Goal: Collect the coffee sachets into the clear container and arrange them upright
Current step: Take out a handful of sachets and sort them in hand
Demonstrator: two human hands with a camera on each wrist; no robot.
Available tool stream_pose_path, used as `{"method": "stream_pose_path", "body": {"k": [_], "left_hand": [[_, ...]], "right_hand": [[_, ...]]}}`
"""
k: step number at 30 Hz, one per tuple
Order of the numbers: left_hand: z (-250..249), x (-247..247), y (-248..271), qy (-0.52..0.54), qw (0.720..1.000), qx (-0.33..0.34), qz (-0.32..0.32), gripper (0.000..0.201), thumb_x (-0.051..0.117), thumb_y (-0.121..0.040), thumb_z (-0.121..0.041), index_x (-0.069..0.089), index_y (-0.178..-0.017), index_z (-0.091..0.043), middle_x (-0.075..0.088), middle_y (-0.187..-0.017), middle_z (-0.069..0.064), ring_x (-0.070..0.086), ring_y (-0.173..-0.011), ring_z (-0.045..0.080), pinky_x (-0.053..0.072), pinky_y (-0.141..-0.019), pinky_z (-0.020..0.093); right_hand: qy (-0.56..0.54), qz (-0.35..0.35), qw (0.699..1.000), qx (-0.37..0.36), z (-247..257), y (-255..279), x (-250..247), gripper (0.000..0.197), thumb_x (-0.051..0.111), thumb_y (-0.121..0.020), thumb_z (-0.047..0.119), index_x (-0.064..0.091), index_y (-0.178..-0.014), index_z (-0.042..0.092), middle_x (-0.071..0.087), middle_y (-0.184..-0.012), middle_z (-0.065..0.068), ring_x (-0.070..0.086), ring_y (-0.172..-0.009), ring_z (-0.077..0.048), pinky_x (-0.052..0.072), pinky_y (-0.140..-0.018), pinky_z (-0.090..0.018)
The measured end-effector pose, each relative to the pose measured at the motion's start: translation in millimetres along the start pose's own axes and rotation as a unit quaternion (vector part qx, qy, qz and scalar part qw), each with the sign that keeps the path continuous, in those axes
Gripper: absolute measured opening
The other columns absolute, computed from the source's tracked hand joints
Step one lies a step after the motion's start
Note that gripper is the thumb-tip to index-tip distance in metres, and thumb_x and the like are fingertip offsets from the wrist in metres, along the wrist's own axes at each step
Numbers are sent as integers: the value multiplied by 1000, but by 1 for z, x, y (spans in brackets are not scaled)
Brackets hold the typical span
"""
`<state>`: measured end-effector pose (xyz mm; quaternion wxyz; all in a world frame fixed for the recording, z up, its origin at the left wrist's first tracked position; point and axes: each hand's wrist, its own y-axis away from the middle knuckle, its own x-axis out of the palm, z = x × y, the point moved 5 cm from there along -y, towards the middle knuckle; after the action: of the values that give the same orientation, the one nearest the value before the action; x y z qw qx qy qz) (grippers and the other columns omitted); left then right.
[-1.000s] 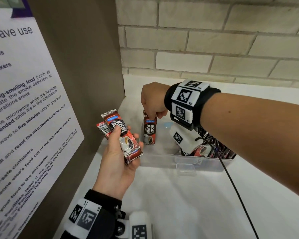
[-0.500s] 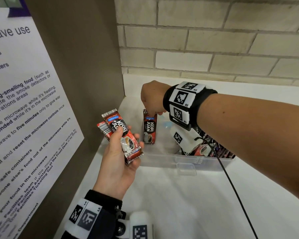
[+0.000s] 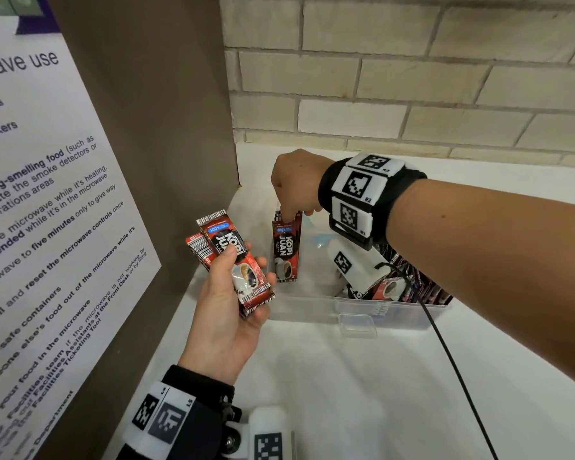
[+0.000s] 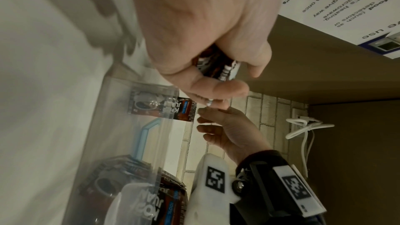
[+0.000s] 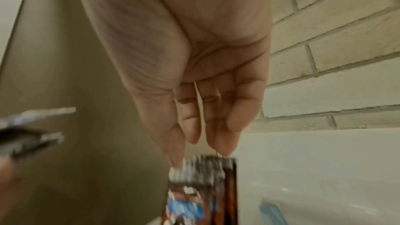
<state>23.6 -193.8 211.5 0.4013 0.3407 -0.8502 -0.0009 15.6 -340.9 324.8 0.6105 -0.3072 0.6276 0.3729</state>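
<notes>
Right hand pinches the top edge of one sachet, upright at the clear container's 9 o'clock wall; left hand grips spare sachets. Seat it vertical before releasing.

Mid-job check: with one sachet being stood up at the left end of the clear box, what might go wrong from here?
1. The upright red-and-black coffee sachet stands alone at the clear plastic container's left end; the right hand pinches only its top edge, so it may topple on release.
2. The left hand grips a fanned stack of red coffee sachets; one may slip out.
3. The black cable could snag the container's rim.
</notes>
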Motion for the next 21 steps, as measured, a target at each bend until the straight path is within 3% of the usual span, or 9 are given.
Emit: {"method": "stream_pose_path", "body": {"k": [3,5,7,10,13,17,21], "left_hand": [[-1,-1,-1,-8,1000,6,5,33,64,-66,-42,66,-93,-23,68,-73,-3,63,-57,9,43,-39,14],[-1,-3,-1,-11,1000,8,4,28,64,-69,-39,66,-92,-23,68,-73,-3,63,-56,10,42,-39,14],[-1,-2,0,-10,1000,0,5,15,61,-78,-33,69,-85,-22,68,-72,-2,63,-55,10,41,-39,14],[1,4,4,-34,999,1,26,25,55,-88,-23,74,-72,-19,70,-69,-1,65,-54,11,38,-37,13],[3,9,9,-61,997,6,53,12,62,-74,-21,69,-82,-16,71,-68,3,69,-57,13,37,-34,15],[6,13,13,-106,991,12,81,20,66,-67,-20,70,-86,-18,69,-74,7,65,-57,16,38,-35,19],[7,14,15,-147,985,24,88,36,75,-61,-17,72,-97,-14,72,-88,14,66,-66,24,37,-36,20]], "right_hand": [[-122,-31,992,-5,-1,12,-23,16,75,-77,17,65,-80,5,65,-69,-7,66,-61,-20,50,-47,-22],[-231,-81,970,-6,-5,28,-40,14,76,-77,16,64,-78,9,66,-70,-5,68,-64,-19,53,-51,-25],[-328,-143,934,-17,-9,51,-53,13,76,-77,13,63,-74,12,65,-65,-2,66,-58,-15,52,-49,-23],[-453,-216,864,-32,-18,87,-55,12,75,-77,7,63,-75,9,64,-63,-5,63,-52,-14,49,-47,-24],[-543,-217,811,-28,-23,112,-27,12,74,-78,6,62,-80,5,61,-64,-9,59,-51,-18,48,-47,-26],[-613,-175,770,22,-19,123,31,22,77,-75,9,61,-90,5,60,-62,-5,59,-51,-19,47,-46,-27],[-639,-151,753,45,-9,126,65,27,78,-74,10,61,-96,7,62,-70,-11,59,-57,-23,49,-49,-32]]}}
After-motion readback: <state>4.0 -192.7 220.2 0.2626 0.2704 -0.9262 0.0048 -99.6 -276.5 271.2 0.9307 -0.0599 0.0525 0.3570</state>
